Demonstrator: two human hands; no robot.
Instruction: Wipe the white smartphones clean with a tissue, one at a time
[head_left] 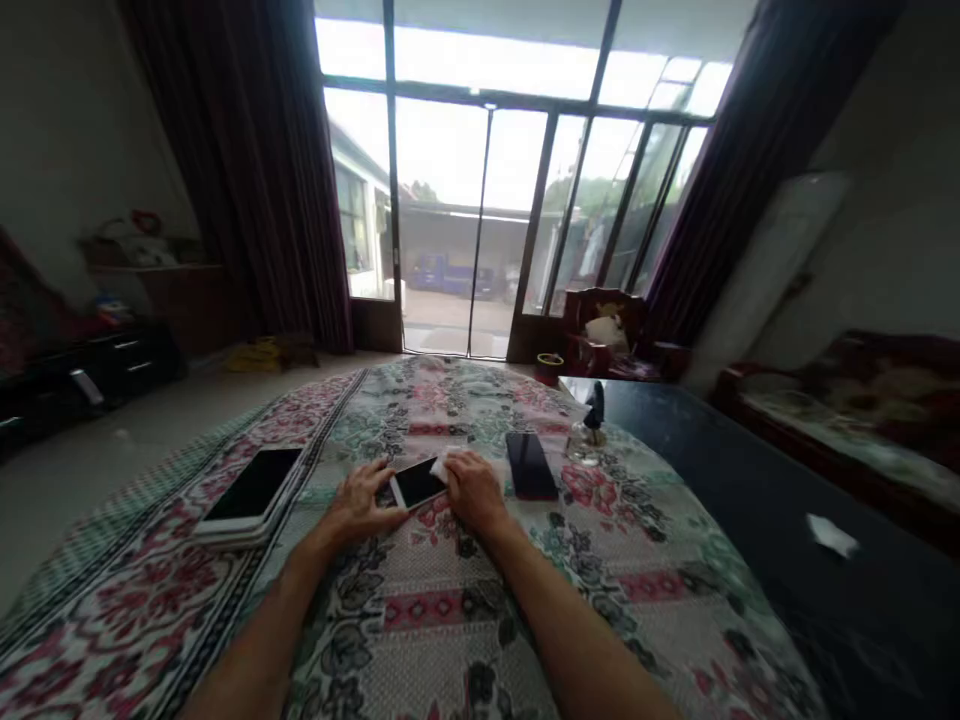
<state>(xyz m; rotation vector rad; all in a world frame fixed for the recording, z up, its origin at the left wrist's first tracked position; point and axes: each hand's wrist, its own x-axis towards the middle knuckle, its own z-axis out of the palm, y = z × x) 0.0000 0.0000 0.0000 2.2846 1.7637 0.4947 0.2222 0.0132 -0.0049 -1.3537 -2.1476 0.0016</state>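
Lower centre of the frame: a white smartphone (417,483), lying screen up and slightly angled on a floral quilt (442,620), between both hands. Left hand (360,505) loosely open, fingers spread and resting on the phone's left end, with no firm grip visible. Right hand (474,490) curved over the phone's right end, on a crumpled white cloth (442,462); how tightly it held the cloth, impossible to tell.

Just right of the right hand, a black smartphone (531,466), flat on the quilt. Left of the left hand, a stack of phones (251,495), dark screen on top. Beyond the black phone, a small glass figurine (589,430), near the edge of a dark glossy table (720,470), with a white paper scrap (831,535) lying on the table at the right. Top centre, a glass door (442,200), flanked by dark curtains (247,170).
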